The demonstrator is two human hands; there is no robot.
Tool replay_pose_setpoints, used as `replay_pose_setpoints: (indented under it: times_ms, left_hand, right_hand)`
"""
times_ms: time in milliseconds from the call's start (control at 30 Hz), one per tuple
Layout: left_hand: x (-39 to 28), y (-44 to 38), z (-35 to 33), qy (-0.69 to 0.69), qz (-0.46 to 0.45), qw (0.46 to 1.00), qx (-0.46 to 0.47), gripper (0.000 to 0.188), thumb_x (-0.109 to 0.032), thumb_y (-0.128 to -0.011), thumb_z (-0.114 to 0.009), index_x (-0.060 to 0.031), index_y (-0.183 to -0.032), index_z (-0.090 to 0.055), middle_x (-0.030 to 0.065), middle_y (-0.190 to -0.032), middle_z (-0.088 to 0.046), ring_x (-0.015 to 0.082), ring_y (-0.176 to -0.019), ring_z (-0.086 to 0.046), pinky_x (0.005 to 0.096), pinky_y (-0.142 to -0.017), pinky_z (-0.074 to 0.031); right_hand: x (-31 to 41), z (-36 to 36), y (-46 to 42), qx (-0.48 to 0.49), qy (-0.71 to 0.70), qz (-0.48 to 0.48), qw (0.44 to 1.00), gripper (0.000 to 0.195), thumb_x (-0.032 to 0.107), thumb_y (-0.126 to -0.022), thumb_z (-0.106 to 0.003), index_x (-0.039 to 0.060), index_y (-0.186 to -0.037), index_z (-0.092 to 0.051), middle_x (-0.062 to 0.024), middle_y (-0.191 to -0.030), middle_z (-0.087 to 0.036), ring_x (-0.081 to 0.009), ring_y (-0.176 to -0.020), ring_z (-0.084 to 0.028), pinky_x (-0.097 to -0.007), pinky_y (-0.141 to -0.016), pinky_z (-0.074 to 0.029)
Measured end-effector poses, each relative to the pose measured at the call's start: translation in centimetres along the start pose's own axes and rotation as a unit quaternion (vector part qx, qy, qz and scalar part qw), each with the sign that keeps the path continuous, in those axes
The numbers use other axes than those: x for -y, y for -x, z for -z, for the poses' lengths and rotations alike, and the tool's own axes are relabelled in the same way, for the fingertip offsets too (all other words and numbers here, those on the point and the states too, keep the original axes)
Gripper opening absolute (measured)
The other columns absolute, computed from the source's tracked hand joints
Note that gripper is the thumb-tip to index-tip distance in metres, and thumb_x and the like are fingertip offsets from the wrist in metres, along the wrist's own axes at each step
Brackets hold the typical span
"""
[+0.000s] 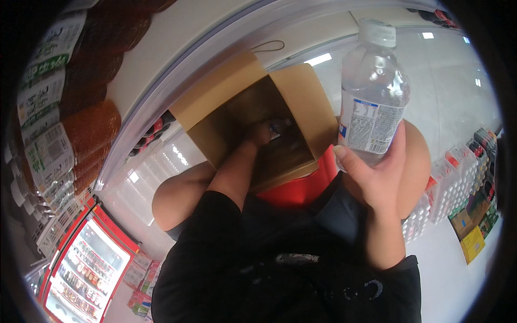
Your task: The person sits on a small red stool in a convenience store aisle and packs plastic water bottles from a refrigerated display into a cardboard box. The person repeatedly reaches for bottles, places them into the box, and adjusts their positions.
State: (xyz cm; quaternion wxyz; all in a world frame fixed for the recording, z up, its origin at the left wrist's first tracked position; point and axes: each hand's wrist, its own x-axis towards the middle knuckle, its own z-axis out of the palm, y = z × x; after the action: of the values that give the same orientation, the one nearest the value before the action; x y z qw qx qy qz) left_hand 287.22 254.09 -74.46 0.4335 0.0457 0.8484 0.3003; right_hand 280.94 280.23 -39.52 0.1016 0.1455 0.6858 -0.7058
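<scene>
My right hand holds up a clear plastic bottle by its lower part. The bottle is nearly upright, with a white cap and a printed label bearing small writing and a barcode. My left hand reaches down inside an open cardboard box, its fingers around another clear bottle with a label. Shadow inside the box hides much of that hand and bottle. The box stands between my knees with its flaps spread outward.
Something red shows beneath the box. Packaged brown goods hang at the left above a pale shelf edge. A red-framed drinks fridge stands at lower left. Wrapped bottle packs and a yellow carton are on the right.
</scene>
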Motion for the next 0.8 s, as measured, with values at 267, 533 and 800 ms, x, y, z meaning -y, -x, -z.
replay_pose_setpoints:
  times_ms: [267, 533, 800]
  left_hand:
    - [4.0, -1.4, -0.2, -0.054, 0.116, 0.992, 0.023, 0.038, -0.017, -0.083, -0.058, -0.0045, -0.118, -0.063, 0.0207, -0.12, -0.062, 0.0379, -0.113, -0.059, 0.0422, -0.096, -0.047]
    - [0.0, 1.9, 9.1, 0.143, 0.11, 0.953, -0.241, 0.038, -0.016, -0.082, -0.053, -0.005, -0.116, -0.066, 0.0215, -0.117, -0.064, 0.0344, -0.113, -0.06, 0.0396, -0.097, -0.047]
    - [-2.5, 9.0, 14.5, 0.265, 0.083, 0.936, -0.217, 0.036, -0.013, -0.089, -0.052, -0.0025, -0.123, -0.061, 0.0118, -0.121, -0.065, 0.0208, -0.104, -0.061, 0.0318, -0.085, -0.048]
  right_hand:
    - [0.9, -1.4, 0.4, -0.016, 0.014, 0.027, 0.999, 0.07, 0.002, -0.073, -0.079, -0.001, -0.132, -0.041, -0.0113, -0.109, -0.064, -0.0185, -0.096, -0.064, -0.0323, -0.086, -0.052]
    - [-0.4, -1.4, 0.6, -0.025, 0.085, 0.081, 0.993, 0.065, 0.008, -0.075, -0.078, -0.0024, -0.13, -0.045, -0.0105, -0.105, -0.067, -0.0169, -0.097, -0.064, -0.0311, -0.087, -0.05]
    - [-1.4, -1.5, 0.2, -0.017, 0.109, 0.095, 0.989, 0.057, 0.013, -0.077, -0.078, -0.0003, -0.125, -0.05, -0.0092, -0.106, -0.067, -0.0166, -0.097, -0.064, -0.0303, -0.088, -0.049]
